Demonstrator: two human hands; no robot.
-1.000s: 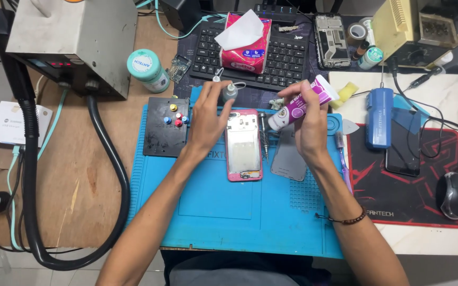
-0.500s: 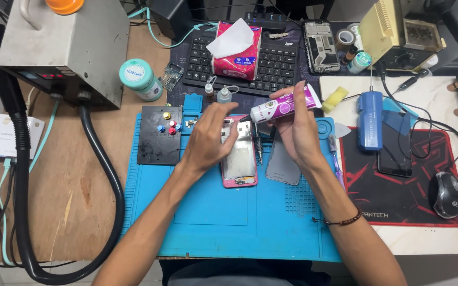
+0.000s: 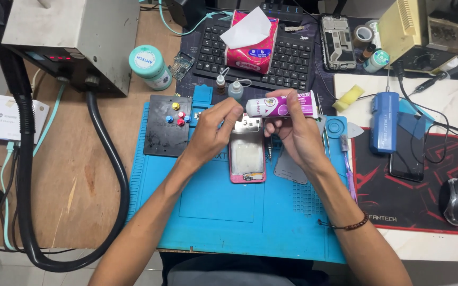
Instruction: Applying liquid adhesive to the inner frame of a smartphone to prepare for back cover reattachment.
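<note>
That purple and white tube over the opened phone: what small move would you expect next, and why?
Probably the left hand twists the cap at the tube's left end. The right hand holds the tube level above the opened pink phone, and the left fingertips sit right at the cap end, which looks closed.

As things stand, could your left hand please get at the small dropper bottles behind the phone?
Probably yes: the left hand is just in front of the dropper bottles, with nothing between them.

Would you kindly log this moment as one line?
right hand: holds purple tube | left hand: at tube cap | below: opened phone on blue mat
</note>
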